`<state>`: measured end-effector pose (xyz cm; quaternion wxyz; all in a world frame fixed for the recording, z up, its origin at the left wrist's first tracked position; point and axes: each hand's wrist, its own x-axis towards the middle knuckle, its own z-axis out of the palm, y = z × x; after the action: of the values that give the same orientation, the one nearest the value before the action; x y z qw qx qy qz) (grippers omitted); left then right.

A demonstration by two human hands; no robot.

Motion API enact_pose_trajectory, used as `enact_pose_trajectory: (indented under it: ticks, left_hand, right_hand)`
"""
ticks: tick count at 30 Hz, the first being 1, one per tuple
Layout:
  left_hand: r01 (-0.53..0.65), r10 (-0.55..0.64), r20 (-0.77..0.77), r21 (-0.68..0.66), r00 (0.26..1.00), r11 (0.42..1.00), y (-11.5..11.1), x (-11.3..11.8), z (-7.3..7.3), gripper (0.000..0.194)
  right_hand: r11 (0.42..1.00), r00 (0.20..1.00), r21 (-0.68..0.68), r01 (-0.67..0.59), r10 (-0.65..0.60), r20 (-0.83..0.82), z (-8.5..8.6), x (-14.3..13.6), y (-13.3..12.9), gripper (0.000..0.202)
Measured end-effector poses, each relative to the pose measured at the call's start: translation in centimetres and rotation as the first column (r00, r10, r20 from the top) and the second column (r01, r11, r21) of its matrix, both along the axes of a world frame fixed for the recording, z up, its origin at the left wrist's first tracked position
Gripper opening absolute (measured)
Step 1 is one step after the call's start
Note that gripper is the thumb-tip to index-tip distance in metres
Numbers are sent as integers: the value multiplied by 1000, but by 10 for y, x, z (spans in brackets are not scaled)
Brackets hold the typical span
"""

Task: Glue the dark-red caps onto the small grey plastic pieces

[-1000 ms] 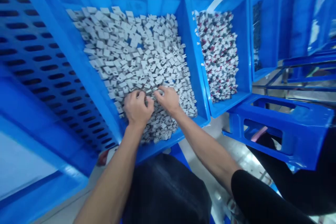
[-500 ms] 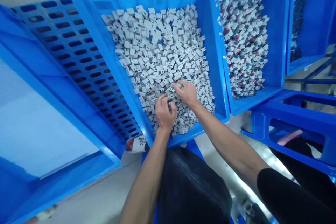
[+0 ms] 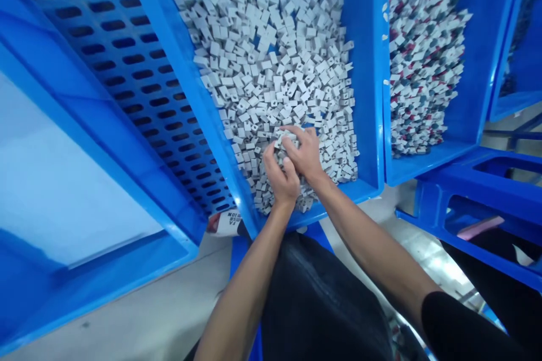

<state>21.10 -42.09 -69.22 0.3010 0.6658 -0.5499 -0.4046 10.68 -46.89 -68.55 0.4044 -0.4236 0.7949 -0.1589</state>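
Observation:
A blue plastic bin (image 3: pixel 367 67) in front of me holds a wide layer of small off-white plastic blocks (image 3: pixel 258 76), some with a round hole in them. Near the bin's close side, my left hand (image 3: pixel 281 176) and my right hand (image 3: pixel 305 153) are cupped against each other. Between their curled fingers sits a small heap of the same blocks, the held blocks (image 3: pixel 284 137). The left palm is turned inward, and the right fingers curve over the heap's far side. How many pieces they hold is hidden.
To the right, a second blue bin (image 3: pixel 476 67) contains white, red and dark green pieces (image 3: pixel 423 62). A slotted blue crate (image 3: pixel 139 82) and a large blue container (image 3: pixel 186 248) with a pale sheet are at the left. A blue stool (image 3: pixel 432 197) stands lower right.
My hands have come together from slightly apart and now close around a heap of blocks. The camera view has shifted, so the bins appear higher and farther right.

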Motion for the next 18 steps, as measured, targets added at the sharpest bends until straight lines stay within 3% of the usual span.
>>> enact_pose_trajectory:
  ticks: [8, 18]
  left_hand:
    - [-54, 57, -122, 28, 991, 998, -1, 12, 4, 62]
    - [-98, 123, -327, 94, 937, 991, 12, 28, 20, 57]
  right_hand:
    - [985, 990, -172, -8, 31, 136, 8, 3, 28, 31]
    - [928, 963, -286, 239, -188, 194, 14, 47, 67, 46]
